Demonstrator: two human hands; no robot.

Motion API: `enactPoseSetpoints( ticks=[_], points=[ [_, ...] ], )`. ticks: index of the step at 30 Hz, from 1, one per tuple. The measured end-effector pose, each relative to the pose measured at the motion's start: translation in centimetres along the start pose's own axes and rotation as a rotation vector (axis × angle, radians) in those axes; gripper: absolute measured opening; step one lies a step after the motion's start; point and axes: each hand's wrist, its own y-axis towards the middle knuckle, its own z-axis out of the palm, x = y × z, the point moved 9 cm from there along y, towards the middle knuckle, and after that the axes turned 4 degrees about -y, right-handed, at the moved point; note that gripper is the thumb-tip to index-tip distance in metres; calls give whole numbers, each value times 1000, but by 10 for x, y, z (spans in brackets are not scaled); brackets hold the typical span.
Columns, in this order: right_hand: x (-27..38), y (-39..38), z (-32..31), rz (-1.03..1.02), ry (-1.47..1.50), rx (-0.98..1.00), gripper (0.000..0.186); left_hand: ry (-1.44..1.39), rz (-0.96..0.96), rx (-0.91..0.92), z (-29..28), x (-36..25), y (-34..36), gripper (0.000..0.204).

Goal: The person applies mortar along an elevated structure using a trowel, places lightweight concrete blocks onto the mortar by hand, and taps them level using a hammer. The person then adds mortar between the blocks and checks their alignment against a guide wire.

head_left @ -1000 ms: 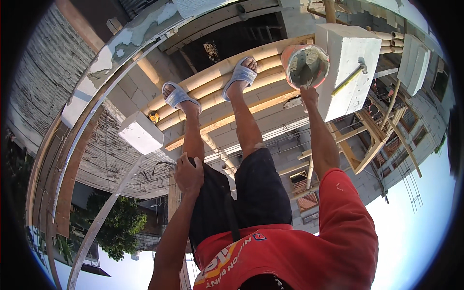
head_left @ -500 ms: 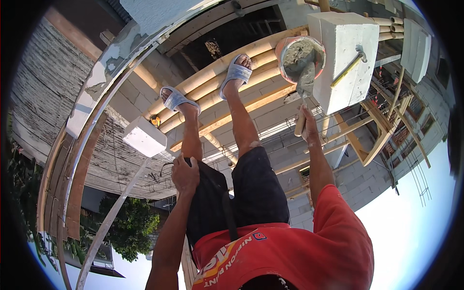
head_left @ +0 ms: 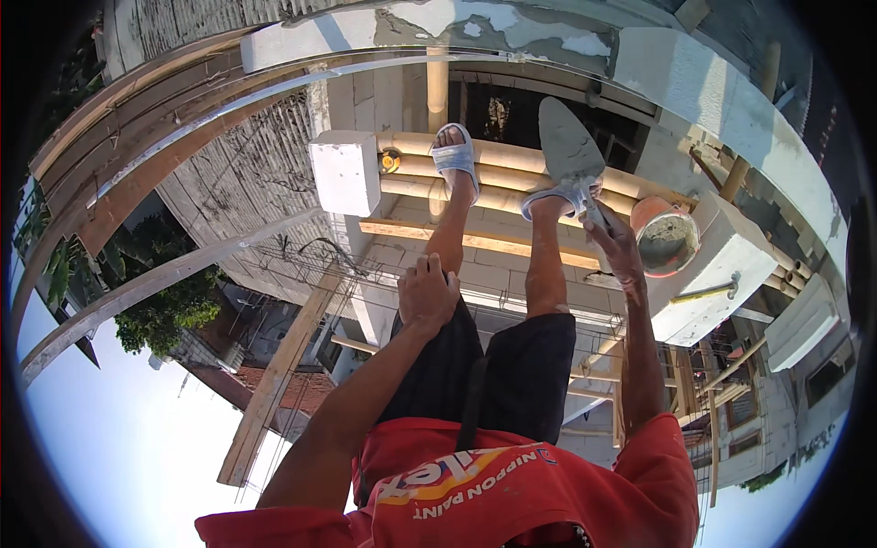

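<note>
the right hand [head_left: 616,247] grasped a grey, pointed metal trowel [head_left: 567,139], apparently mid-mortaring, likely needing level carrying next; whether the left hand [head_left: 427,292] gripped anything was unclear.

Outdoor building site, bright daylight. Pale blue sky [head_left: 128,438] glaring lower left. Bamboo poles [head_left: 501,177] side by side across middle; sawn plank [head_left: 493,242] running alongside, grey block wall [head_left: 498,267] below. Dark opening [head_left: 477,102] beyond poles. Ledge [head_left: 585,41] curving along top, plaster patchy, partly sunlit. Weathered ribbed sheeting [head_left: 242,178] at left, green tree [head_left: 174,301] beneath. Framed window [head_left: 742,408] in building far right.
</note>
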Motion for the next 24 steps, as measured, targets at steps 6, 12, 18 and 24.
enactPoseSetpoints(
  ticks=[6,12,18,24],
  points=[
    [199,139,109,-522,-514,-93,58,-135,-32,-35,6,12,-5,48],
    [310,192,238,-862,-1133,-200,42,-230,-79,-81,8,26,-8,49],
    [325,187,276,-1041,-1437,-311,40,-330,-89,-80,10,31,-9,50],
    [317,183,260,-814,-1432,-254,41,-330,-81,-79,6,37,-7,52]
  ],
)
